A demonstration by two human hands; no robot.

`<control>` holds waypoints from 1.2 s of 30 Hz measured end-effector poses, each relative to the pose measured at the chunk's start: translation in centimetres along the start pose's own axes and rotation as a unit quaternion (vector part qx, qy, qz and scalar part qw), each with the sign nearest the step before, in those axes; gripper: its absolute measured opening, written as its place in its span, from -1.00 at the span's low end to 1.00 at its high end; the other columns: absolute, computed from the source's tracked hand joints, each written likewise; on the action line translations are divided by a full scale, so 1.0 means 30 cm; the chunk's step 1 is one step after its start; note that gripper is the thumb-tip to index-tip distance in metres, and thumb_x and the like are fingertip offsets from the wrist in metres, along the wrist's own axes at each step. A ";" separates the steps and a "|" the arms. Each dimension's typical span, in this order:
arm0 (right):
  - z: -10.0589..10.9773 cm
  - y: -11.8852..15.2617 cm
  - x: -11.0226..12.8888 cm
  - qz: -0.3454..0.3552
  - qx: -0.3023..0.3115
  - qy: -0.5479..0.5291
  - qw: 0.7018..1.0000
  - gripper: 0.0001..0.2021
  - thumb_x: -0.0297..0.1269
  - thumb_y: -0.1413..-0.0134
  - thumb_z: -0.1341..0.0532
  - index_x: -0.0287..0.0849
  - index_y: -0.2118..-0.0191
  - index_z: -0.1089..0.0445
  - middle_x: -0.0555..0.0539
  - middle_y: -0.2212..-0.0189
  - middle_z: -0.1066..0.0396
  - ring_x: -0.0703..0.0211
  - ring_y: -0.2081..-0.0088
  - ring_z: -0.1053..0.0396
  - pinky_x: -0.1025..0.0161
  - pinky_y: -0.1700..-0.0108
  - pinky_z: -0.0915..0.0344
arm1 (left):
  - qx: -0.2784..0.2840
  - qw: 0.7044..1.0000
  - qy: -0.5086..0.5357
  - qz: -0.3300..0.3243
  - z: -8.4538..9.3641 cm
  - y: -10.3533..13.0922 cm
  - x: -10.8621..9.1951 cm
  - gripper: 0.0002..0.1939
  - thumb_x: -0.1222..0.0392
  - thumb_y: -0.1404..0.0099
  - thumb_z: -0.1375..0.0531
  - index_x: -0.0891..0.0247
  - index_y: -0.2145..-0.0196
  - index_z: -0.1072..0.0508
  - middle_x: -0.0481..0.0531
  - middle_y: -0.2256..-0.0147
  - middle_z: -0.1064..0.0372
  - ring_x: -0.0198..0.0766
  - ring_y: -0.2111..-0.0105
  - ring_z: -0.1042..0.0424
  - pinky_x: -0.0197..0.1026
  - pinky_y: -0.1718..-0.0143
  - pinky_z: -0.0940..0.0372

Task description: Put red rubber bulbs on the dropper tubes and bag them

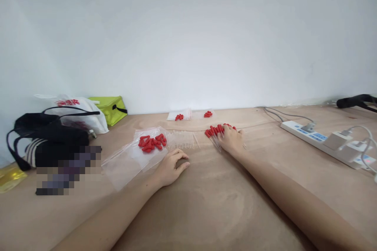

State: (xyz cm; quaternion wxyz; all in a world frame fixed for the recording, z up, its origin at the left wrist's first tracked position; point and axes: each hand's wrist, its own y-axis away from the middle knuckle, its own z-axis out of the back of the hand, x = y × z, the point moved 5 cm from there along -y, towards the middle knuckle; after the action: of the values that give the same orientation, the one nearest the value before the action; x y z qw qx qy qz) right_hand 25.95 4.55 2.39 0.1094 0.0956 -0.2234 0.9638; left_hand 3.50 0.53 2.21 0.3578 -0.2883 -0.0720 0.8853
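My right hand (232, 138) lies over a row of droppers (214, 131), red bulbs on thin clear stems. Its fingers are closed at one of the bulbs, partly hiding the row. My left hand (172, 166) rests on the table with curved fingers, thumb apart, holding nothing. Beyond it, thin pale tubes (180, 140) lie side by side. A heap of loose red bulbs (151, 142) sits on clear zip bags (123, 166) to the left of these tubes. At the back, two small groups of red pieces (179, 117) lie on other bags.
A white power strip (303, 132) with plugs and cables is at the right. To the left are a black bag (59, 141), a white plastic bag (100, 115) and a lime-green bag (110, 110). Behind the wooden table (188, 211) stands a pale wall (224, 39).
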 end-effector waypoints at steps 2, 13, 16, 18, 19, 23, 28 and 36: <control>0.007 0.008 0.051 0.051 -0.016 -0.012 0.999 -0.77 -0.26 -0.01 0.02 -0.23 0.29 -0.29 -0.18 0.32 -0.39 0.04 0.24 -0.29 0.13 0.18 0.06 | 0.001 1.000 -0.002 -0.001 -0.001 -0.001 -0.001 -0.89 0.26 -0.16 -0.09 0.25 0.33 -0.37 0.04 0.29 -0.32 -0.23 0.26 -0.31 -0.16 0.20 -0.21; -0.092 0.013 0.268 0.049 0.117 -0.049 0.991 -0.73 -0.31 0.02 -0.02 -0.29 0.17 -0.24 -0.25 0.25 -0.38 0.01 0.22 -0.33 0.20 0.28 -0.06 | -0.016 1.000 -0.009 0.009 0.011 -0.002 0.006 -0.89 0.25 -0.17 -0.07 0.25 0.36 -0.38 0.03 0.34 -0.36 -0.24 0.31 -0.32 -0.19 0.26 -0.22; -0.103 0.015 0.281 0.054 0.107 -0.035 0.992 -0.76 -0.34 0.00 -0.01 -0.31 0.19 -0.25 -0.27 0.27 -0.38 0.01 0.22 -0.33 0.18 0.26 -0.05 | -0.027 0.999 -0.025 0.015 0.013 -0.002 0.015 -0.89 0.25 -0.17 -0.06 0.25 0.39 -0.39 0.01 0.37 -0.37 -0.25 0.34 -0.33 -0.21 0.29 -0.23; -0.109 0.022 0.285 0.061 0.098 -0.023 0.993 -0.76 -0.38 0.00 0.00 -0.34 0.21 -0.26 -0.30 0.29 -0.37 0.01 0.23 -0.33 0.18 0.26 -0.04 | -0.045 0.997 -0.051 0.020 0.020 -0.002 0.032 -0.88 0.25 -0.17 -0.06 0.24 0.40 -0.39 0.01 0.40 -0.37 -0.26 0.38 -0.33 -0.22 0.33 -0.23; -0.111 0.027 0.284 0.063 0.096 -0.019 0.993 -0.76 -0.41 0.01 0.00 -0.35 0.21 -0.27 -0.30 0.29 -0.37 0.02 0.24 -0.32 0.18 0.26 -0.04 | -0.061 0.995 -0.074 0.020 0.030 -0.003 0.045 -0.88 0.26 -0.17 -0.05 0.24 0.41 -0.39 0.01 0.41 -0.36 -0.25 0.39 -0.33 -0.22 0.33 -0.23; -0.100 0.055 0.263 0.089 0.069 -0.013 0.994 -0.75 -0.46 0.04 0.00 -0.34 0.21 -0.29 -0.29 0.24 -0.32 0.02 0.21 -0.26 0.17 0.24 -0.02 | -0.151 0.966 -0.211 0.014 0.112 0.002 0.116 -0.84 0.28 -0.18 -0.03 0.25 0.44 -0.41 0.06 0.42 -0.33 -0.16 0.34 -0.29 -0.12 0.24 -0.17; -0.052 0.120 0.196 0.177 -0.012 -0.052 0.983 -0.72 -0.45 0.02 -0.01 -0.24 0.16 -0.30 -0.19 0.30 -0.29 0.05 0.22 -0.18 0.19 0.23 0.00 | -0.119 0.947 -0.297 0.033 0.181 0.011 0.220 -0.81 0.29 -0.18 -0.03 0.24 0.39 -0.45 0.10 0.38 -0.30 -0.12 0.34 -0.25 -0.11 0.29 -0.17; 0.018 0.203 0.036 0.243 -0.065 -0.137 0.958 -0.80 -0.38 -0.07 0.04 -0.19 0.30 -0.32 -0.09 0.42 -0.27 0.14 0.31 -0.18 0.23 0.29 -0.02 | -0.086 0.961 -0.262 -0.003 0.177 0.010 0.210 -0.86 0.28 -0.19 -0.02 0.25 0.42 -0.37 0.08 0.36 -0.27 -0.14 0.33 -0.27 -0.09 0.25 -0.18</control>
State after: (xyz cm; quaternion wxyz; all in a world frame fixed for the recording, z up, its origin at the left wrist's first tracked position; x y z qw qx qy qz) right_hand 23.44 -0.84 0.63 -0.1540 0.1618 -0.3149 0.9225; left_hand -3.29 4.99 3.59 0.3029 -0.0759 -0.2397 0.9193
